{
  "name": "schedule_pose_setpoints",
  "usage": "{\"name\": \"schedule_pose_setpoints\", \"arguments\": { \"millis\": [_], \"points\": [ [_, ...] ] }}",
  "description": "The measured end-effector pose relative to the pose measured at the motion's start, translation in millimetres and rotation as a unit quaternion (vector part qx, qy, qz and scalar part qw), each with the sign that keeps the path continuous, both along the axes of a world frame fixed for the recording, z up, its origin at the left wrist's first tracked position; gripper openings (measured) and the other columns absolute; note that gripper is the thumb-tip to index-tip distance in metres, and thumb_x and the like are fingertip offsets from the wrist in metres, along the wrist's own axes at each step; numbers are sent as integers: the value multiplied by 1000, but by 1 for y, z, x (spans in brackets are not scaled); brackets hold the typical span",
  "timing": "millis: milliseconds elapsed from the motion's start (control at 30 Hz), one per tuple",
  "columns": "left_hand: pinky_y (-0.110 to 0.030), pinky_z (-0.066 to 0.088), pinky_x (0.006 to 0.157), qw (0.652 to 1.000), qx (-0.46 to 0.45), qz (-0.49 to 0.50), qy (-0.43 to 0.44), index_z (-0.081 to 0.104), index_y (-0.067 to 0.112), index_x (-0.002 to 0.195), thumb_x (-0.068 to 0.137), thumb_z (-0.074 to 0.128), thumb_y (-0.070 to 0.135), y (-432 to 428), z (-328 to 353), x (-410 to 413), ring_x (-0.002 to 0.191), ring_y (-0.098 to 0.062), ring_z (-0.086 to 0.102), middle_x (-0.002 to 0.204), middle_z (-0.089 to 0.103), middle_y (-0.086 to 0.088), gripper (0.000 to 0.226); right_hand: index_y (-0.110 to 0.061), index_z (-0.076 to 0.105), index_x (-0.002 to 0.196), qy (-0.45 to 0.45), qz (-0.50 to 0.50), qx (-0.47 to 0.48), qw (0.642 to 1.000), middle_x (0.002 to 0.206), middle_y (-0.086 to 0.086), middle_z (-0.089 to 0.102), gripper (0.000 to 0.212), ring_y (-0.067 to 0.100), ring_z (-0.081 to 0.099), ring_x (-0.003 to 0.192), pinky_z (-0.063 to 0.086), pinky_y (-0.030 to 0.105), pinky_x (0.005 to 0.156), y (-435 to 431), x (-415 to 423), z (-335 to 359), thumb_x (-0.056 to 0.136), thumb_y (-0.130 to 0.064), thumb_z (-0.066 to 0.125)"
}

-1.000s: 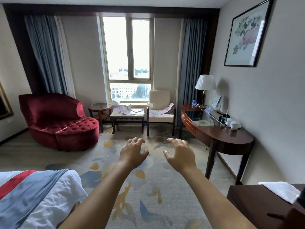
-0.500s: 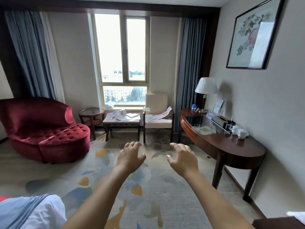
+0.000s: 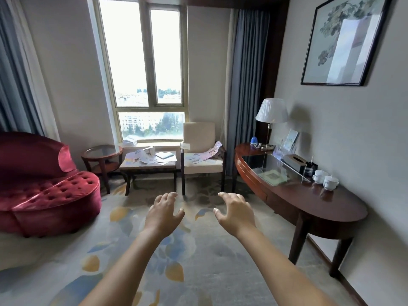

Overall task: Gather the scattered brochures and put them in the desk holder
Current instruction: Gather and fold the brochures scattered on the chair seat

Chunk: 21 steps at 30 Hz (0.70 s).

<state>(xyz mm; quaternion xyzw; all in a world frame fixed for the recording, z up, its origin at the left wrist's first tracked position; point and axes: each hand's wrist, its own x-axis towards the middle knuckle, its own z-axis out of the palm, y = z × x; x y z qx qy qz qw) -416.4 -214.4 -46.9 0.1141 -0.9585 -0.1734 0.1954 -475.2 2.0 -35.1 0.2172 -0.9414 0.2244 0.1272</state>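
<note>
brochures on low table | chair right | desk far right

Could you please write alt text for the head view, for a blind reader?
The person's left hand and right hand, both empty, reach forward over a patterned carpet. Ahead, brochures lie scattered on a low table and a cream chair below the window; a curved wooden desk stands at right.
</note>
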Motion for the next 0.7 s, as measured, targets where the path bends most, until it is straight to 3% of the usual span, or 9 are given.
{"name": "schedule_pose_setpoints", "arguments": {
  "millis": [233,700],
  "points": [
    [-34,42,101,999,-33,5,-24,43,24,135,88,49,46,-27,7,-125,132,-15,36,138,47,6,53,-29,45,137,-6,3,-25,1000,134,-6,54,55,15,42,129,38,33,102,-38,-132,8,86,-48,52],
    [-38,41,102,1000,-6,-8,-7,43,26,136,89,50,45,-96,28,-335,132,-17,37,138,48,5,51,-28,46,137,-7,6,-8,1000,133,-4,54,54,17,43,128,40,35,100,-115,-336,6,86,-47,53]
  ]
}}
